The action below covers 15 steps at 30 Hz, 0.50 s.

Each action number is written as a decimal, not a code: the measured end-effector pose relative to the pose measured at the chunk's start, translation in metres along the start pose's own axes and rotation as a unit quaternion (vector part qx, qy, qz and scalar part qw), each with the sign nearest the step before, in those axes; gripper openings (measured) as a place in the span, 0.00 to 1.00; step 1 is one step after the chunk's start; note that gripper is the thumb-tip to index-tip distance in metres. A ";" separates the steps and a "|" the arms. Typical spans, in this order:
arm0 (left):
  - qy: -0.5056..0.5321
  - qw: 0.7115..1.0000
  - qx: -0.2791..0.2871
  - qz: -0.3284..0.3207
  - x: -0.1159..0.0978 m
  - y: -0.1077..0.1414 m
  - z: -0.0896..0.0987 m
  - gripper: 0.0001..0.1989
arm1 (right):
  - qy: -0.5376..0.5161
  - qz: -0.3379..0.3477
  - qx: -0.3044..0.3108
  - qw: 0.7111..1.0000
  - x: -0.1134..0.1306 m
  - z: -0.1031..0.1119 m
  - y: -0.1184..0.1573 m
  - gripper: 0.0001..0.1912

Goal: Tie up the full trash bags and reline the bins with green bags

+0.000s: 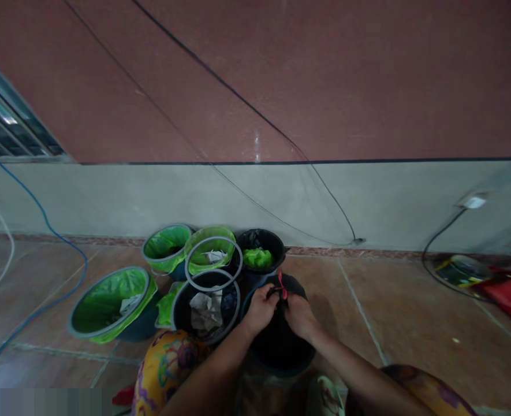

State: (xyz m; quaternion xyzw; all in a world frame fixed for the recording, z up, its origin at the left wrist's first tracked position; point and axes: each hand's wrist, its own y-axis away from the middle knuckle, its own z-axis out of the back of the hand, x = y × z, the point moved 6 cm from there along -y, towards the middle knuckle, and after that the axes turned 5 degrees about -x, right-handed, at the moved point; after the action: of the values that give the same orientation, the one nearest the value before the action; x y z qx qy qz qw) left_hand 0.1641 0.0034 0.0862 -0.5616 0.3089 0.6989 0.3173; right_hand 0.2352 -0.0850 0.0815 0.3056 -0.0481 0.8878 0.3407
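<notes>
In front of me a dark bin (pixel 255 346) stands on the floor with a black plastic bag (pixel 276 341) in it. My left hand (pixel 260 307) is closed on the gathered top of the bag. From the other side my right hand (pixel 299 315) pinches the same gathered part. A thin red string (pixel 281 283) sticks up between the fingers of both hands; which fingers hold it I cannot tell. Just left of the bin is a black-lined bin (pixel 175 315) with crumpled pale paper (pixel 206 311) inside.
A loose grey ring (pixel 186 267) rests over the bins. Green-lined bins (pixel 108 338) stand to the left and by the wall, beside a black-lined bin (pixel 276 240) holding green plastic. A blue cable (pixel 43 214) crosses the left floor. Red packaging (pixel 508 297) lies at right.
</notes>
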 end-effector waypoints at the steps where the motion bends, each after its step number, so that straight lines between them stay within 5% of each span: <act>1: 0.022 0.999 -0.007 -0.023 -0.014 0.001 0.003 0.10 | -0.012 0.014 -0.025 1.000 0.006 0.015 0.000 0.18; 5: 0.002 0.986 -0.070 -0.150 -0.071 0.007 0.025 0.17 | -0.078 0.045 -0.128 0.988 0.022 0.094 -0.001 0.18; 8: -0.080 0.974 -0.115 -0.178 -0.091 0.007 0.035 0.25 | -0.100 0.068 -0.223 0.967 0.027 0.161 -0.006 0.15; 11: -0.114 0.972 -0.138 -0.151 -0.085 0.000 0.030 0.31 | -0.088 0.076 -0.289 0.950 0.028 0.212 -0.015 0.14; 15: -0.018 0.993 -0.093 -0.074 -0.053 -0.013 -0.003 0.33 | -0.020 0.053 -0.311 0.949 0.020 0.235 -0.039 0.14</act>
State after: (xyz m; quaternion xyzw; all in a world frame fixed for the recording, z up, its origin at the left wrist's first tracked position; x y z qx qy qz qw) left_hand 0.1848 0.0041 0.1372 -0.5977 0.1945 0.7093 0.3193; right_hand 0.3682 -0.1133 0.2785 0.1988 -0.3450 0.8391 0.3706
